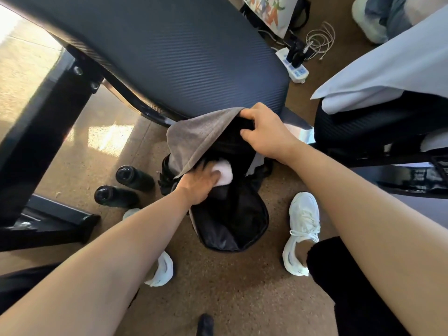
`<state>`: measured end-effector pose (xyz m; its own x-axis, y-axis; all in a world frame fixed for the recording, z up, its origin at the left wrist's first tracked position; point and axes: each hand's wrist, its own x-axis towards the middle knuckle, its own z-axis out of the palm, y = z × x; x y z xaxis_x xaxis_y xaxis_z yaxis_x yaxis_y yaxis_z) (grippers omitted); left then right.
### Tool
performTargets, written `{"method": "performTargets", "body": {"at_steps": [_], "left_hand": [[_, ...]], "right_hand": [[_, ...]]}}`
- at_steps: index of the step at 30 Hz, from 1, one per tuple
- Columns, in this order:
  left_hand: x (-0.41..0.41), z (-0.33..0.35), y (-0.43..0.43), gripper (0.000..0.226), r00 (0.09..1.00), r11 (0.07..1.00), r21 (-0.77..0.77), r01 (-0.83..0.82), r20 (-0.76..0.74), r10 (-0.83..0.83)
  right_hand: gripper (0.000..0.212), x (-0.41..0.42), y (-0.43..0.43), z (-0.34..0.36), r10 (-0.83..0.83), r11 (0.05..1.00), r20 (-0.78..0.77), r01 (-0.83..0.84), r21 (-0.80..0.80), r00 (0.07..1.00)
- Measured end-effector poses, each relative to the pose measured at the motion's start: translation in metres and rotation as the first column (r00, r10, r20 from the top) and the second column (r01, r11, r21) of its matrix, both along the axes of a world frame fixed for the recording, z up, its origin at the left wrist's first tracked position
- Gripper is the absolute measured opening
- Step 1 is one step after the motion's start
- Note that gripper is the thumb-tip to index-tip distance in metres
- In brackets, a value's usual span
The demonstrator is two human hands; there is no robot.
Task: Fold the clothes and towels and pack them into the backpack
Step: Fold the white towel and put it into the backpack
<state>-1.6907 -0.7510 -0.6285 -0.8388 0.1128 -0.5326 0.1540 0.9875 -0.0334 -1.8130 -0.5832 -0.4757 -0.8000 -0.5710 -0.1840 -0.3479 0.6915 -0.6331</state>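
Two black bottles stand on the floor on the left, close together, near the leg of the big dark bench. My left grip comes next. It reaches into the top of the backpack and its fingers lie on a folded white cloth, pushing on it. The fingers are blurry, so I cannot tell if they curl round the cloth or just press it.

The backpack is black and sits on the floor right by the near edge of the bench, between my two white shoes. Its mouth is wide open (the inside looks dark and shiny). The white cloth sits at the top of that mouth.

A gray towel hangs over the far side of the backpack, like a little roof over the white cloth. My right grip has the towel's top edge, with fingers and thumb curled tight round it, and lifts it up.

Further right, a pale blue cloth lies on another dark bench. A white power strip lies on the floor behind.
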Motion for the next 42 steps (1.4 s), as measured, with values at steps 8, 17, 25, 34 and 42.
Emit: {"method": "performTargets", "body": {"at_steps": [8,17,25,34,42], "left_hand": [[-0.002,-0.034,0.017,0.058,0.992,0.985,-0.121,-0.126,0.001,0.127],[0.002,-0.022,0.012,0.079,0.963,0.968,0.021,-0.251,0.110,0.247],[0.054,0.053,0.046,0.037,0.889,0.805,0.417,-0.423,0.022,0.457],[0.027,0.168,0.088,0.011,0.717,0.490,0.782,-0.385,-0.081,0.692],[-0.049,0.231,0.188,0.016,0.798,0.388,0.897,-0.212,-0.070,0.599]], "right_hand": [[0.031,-0.001,-0.001,-0.003,0.009,1.000,0.008,-0.008,-0.017,1.000],[0.032,0.004,-0.001,-0.001,0.024,1.000,0.037,-0.024,-0.002,0.999],[0.022,0.023,0.016,0.019,0.057,0.998,0.064,-0.057,0.010,0.996],[0.009,0.048,0.102,0.077,-0.321,0.927,-0.059,0.300,-0.224,0.945],[0.036,0.050,0.212,0.110,-0.908,0.419,-0.277,0.674,-0.609,0.314]]}}
